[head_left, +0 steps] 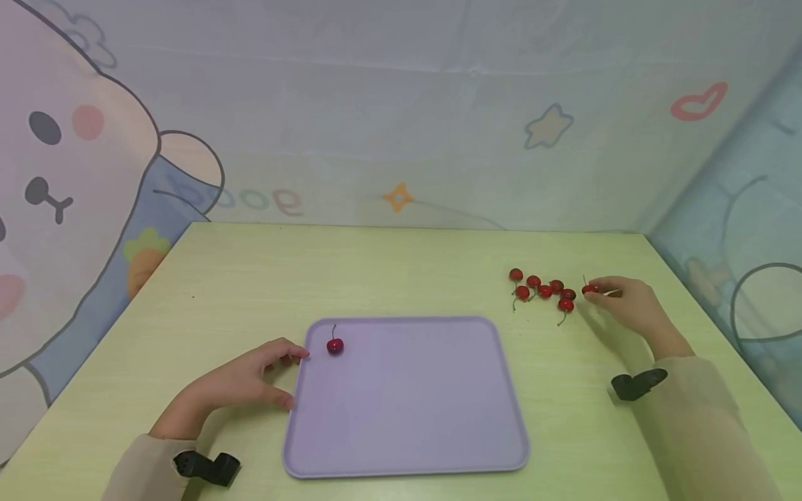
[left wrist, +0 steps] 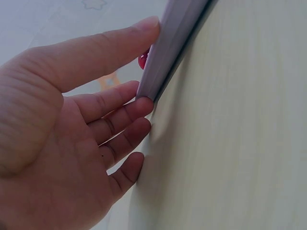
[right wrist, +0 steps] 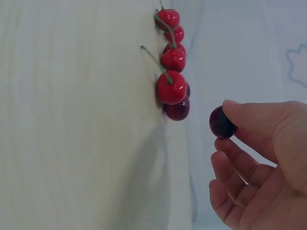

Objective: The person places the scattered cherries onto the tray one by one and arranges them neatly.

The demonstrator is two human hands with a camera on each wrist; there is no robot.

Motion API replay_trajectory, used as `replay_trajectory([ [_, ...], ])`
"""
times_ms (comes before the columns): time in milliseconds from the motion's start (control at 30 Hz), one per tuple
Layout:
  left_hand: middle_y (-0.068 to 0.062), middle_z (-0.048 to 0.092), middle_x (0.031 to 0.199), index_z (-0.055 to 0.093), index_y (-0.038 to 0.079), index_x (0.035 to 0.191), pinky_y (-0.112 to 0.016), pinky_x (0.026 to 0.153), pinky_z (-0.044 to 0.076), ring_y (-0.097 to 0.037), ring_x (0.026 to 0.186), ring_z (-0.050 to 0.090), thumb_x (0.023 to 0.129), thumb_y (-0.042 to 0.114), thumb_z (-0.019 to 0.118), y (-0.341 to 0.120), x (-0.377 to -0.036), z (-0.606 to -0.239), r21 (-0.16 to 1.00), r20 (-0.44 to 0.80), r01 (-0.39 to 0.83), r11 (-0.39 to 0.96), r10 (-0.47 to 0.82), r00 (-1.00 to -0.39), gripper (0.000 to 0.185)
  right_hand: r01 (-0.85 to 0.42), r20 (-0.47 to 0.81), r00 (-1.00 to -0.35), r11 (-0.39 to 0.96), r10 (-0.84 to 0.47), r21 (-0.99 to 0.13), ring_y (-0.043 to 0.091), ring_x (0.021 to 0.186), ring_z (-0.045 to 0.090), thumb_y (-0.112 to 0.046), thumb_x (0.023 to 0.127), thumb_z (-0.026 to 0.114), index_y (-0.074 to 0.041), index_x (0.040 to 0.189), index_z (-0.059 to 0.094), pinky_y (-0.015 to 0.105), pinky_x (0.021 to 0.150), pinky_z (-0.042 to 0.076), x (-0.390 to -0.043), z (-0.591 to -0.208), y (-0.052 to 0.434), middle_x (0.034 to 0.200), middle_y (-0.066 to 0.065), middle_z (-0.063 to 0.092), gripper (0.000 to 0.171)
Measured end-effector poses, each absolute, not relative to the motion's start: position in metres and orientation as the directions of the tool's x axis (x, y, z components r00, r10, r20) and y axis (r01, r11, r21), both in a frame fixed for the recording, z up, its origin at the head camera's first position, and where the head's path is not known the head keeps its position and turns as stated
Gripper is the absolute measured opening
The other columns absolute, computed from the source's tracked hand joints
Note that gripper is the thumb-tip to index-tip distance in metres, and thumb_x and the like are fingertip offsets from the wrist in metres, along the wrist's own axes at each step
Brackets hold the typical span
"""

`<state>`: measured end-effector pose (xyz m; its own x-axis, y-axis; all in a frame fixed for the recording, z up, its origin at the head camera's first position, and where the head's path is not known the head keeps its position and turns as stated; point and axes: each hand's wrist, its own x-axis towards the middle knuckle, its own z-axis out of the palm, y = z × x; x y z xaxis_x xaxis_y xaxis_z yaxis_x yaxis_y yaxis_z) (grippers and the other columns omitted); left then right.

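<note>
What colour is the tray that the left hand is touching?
The tray is plain pale lilac with no pattern, clearest in the head view.

Tray (left wrist: 165, 52) mostly cut off in left wrist view; its cherry (left wrist: 143, 60) half hidden behind rim & thumb.

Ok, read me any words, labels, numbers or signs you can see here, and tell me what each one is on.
"good", seen mirrored, in purple letters on the cartoon backdrop behind the table.
Nothing else is readable: the tray, the cherries and the black wrist straps carry no text. The backdrop's star, heart and bear are drawings, not writing.
</note>
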<state>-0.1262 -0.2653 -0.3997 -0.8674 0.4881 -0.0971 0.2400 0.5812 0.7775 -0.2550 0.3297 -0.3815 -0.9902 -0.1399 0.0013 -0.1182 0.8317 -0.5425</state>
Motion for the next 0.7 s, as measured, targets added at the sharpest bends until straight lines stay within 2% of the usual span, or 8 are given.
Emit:
replay_trajectory([
  [200,-0.009,0.051,0.127,0.053,0.007,0.126,-0.040,0.101,0.037,-0.030,0.116,0.043,0.073,0.029,0.083,-0.264,-0.126,-0.397,0.781,-0.097,0.244,0.575,0.499,-0.861,0.064,-0.133,0.046,-0.990,0.818,-0.130,-0.560,0.043,0.107,0.055,-0.038,0.097,0.055,0.005,0.128,0.055,0.048,0.078,0.050,-0.252,-0.368,0.320,0.123,0.029,0.056,0.052],
  [367,-0.010,0.051,0.126,0.052,0.007,0.127,-0.033,0.099,0.037,-0.030,0.116,0.043,0.073,0.028,0.083,-0.265,-0.126,-0.396,0.782,-0.093,0.252,0.570,0.507,-0.857,0.065,-0.161,0.076,-0.987,0.811,-0.143,-0.562,0.040,0.107,0.055,-0.039,0.096,0.056,0.002,0.128,0.056,0.040,0.075,0.047,-0.251,-0.355,0.308,0.124,0.026,0.056,0.052],
  [533,-0.009,0.051,0.126,0.052,0.007,0.126,-0.029,0.099,0.037,-0.030,0.116,0.043,0.073,0.029,0.083,-0.265,-0.125,-0.395,0.786,-0.095,0.248,0.567,0.506,-0.857,0.065,-0.198,0.108,-0.980,0.796,-0.166,-0.572,0.037,0.106,0.054,-0.039,0.096,0.057,0.000,0.126,0.057,0.043,0.078,0.046,-0.249,-0.343,0.291,0.123,0.023,0.057,0.050],
  [700,-0.009,0.052,0.125,0.053,0.007,0.126,-0.035,0.099,0.037,-0.029,0.115,0.043,0.073,0.028,0.083,-0.265,-0.125,-0.396,0.782,-0.091,0.252,0.570,0.505,-0.858,0.065,-0.231,0.131,-0.973,0.781,-0.190,-0.581,0.034,0.105,0.055,-0.038,0.096,0.059,-0.002,0.124,0.059,0.041,0.077,0.046,-0.248,-0.331,0.270,0.121,0.020,0.059,0.046],
])
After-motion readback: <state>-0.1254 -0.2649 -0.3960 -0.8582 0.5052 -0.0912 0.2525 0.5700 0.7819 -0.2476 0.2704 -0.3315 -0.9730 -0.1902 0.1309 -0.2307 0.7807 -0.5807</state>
